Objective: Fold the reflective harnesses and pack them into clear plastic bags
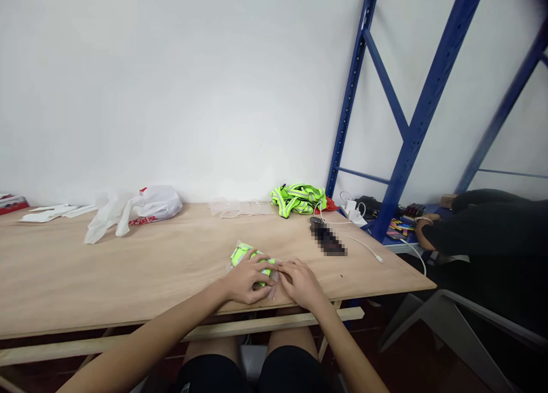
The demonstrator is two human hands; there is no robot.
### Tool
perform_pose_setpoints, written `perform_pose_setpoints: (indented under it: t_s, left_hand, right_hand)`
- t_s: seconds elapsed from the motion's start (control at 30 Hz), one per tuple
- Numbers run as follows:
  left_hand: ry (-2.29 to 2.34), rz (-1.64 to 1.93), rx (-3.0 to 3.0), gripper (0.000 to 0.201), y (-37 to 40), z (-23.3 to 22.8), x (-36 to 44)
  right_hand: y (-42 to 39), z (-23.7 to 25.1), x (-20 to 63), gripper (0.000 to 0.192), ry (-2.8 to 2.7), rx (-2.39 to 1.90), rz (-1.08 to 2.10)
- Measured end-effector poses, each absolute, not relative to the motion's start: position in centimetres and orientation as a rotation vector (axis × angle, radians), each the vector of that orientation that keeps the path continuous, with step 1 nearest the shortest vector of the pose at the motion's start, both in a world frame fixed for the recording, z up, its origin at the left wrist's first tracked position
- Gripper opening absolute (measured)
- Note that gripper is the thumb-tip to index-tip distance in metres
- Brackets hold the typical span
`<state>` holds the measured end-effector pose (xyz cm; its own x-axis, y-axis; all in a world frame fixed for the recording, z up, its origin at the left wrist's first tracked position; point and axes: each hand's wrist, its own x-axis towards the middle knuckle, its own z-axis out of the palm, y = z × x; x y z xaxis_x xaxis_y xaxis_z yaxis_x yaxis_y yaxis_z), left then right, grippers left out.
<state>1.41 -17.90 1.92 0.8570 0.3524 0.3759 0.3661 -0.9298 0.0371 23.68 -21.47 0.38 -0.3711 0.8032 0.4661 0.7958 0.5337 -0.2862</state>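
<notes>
Bare counter [85,279] spreads wide to the left of the left hand [248,279] and behind it, an open run back to the wall. Far back on the left lie a white plastic bag [137,209] and flat white sheets [55,211], well apart from the hands. Both hands rest on a small bagged yellow-green bundle [245,255] near the front edge. To the right the room narrows: a dark blurred object [327,238] and a white cable [363,246] lie near the right hand [302,282]. Behind them sits a heap of yellow-green vests [297,199] (beside a blue rack post [351,90]). Another person's dark sleeve [479,233] fills the far right.
</notes>
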Motion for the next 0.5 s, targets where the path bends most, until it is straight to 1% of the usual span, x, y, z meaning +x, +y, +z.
perform_pose_setpoints:
  t_s: [0.27,0.5]
  left_hand:
    - [-0.545,-0.546,-2.972,0.016,-18.24,2.3,1.43]
    - [-0.573,-0.6,-2.974,0.018,-18.64,2.27,1.46]
  right_hand:
    - [-21.43,0.31,23.75,0.03,-2.228,-1.286,0.028]
    - [-21.42,0.46,23.79,0.031,-2.191,-1.281,0.101]
